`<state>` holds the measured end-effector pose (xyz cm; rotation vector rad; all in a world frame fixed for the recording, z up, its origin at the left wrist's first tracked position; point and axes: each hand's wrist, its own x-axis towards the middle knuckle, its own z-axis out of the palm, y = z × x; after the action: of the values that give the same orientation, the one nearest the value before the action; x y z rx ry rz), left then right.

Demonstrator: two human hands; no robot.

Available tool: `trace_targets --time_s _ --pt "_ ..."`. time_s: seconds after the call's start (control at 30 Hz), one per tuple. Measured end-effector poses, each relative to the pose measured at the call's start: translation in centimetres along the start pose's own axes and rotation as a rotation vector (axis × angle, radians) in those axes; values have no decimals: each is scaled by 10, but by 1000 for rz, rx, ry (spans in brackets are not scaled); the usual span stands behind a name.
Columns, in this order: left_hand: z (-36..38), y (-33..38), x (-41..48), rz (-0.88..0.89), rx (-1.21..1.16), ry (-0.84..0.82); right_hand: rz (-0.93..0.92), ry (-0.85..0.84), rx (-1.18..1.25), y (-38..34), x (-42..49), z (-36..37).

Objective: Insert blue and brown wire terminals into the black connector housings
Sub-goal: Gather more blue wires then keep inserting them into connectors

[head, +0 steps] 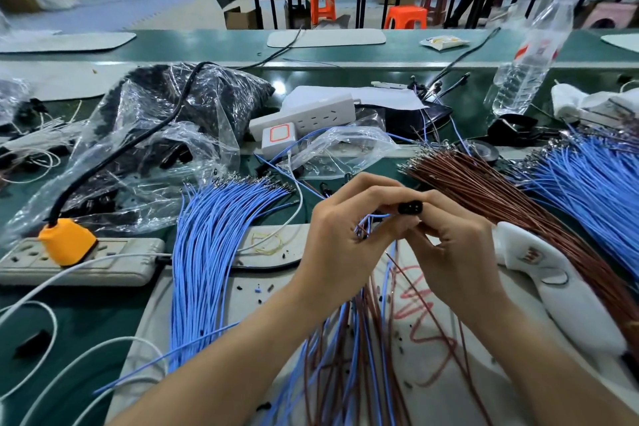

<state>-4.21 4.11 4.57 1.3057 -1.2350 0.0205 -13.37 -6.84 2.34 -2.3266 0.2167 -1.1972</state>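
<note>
Black connector housing (410,207) at frame centre, pinched by right hand (456,252); left hand (345,235) pinches blue wire (377,216), just left of housing, axis roughly horizontal; left hand nearer terminal end.

Two hands work at the frame's centre: the left hand (340,235) and the right hand (453,245). Between them is one black connector housing (410,207). Below them hangs one loose bunch of blue and brown wires (349,356), its strands too many to count. The bench carries two blue wire bundles, the left blue bundle (207,252) and the right blue bundle (594,190), and one brown wire bundle (484,190). There are two power strips, the grey strip (114,263) and the white strip (311,114), one orange plug (67,240) and one clear bottle (529,59). At the upper centre stand two orange stools (323,5).
</note>
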Motion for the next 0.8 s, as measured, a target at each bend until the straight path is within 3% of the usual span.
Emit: trace_targets --time_s 0.2,0.4,0.6,0.8 --pt "-1 -4 0 -33 -44 27 84 -76 38 2 2 5" --pt "-2 -13 5 -214 -154 -49 284 -310 169 3 37 -6" --pt "-7 -26 6 -297 -135 0 309 -441 -214 35 111 40" --pt "-11 -30 5 -271 -36 -94 239 -790 -834 62 146 104"
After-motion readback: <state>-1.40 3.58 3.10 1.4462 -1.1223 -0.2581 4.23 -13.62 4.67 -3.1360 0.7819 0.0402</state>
